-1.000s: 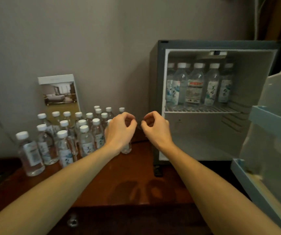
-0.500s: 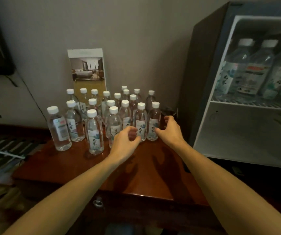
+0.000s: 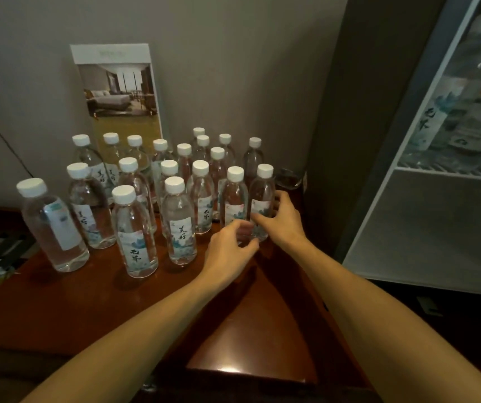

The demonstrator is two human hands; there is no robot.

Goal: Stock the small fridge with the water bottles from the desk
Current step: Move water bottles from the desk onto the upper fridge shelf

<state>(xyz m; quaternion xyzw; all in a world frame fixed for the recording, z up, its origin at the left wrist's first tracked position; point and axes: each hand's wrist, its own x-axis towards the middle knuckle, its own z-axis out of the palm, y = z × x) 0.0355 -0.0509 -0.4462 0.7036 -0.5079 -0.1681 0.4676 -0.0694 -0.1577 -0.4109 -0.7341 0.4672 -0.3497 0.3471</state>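
The small fridge at 3 o'clock is cut off by the frame, its shelved bottles blurred. On the desk, the water bottles cluster at 10 o'clock, the rear ones half hidden. The left hand curls loosely at one front bottle; the right hand wraps its neighbour, though firm grasp cannot be told.
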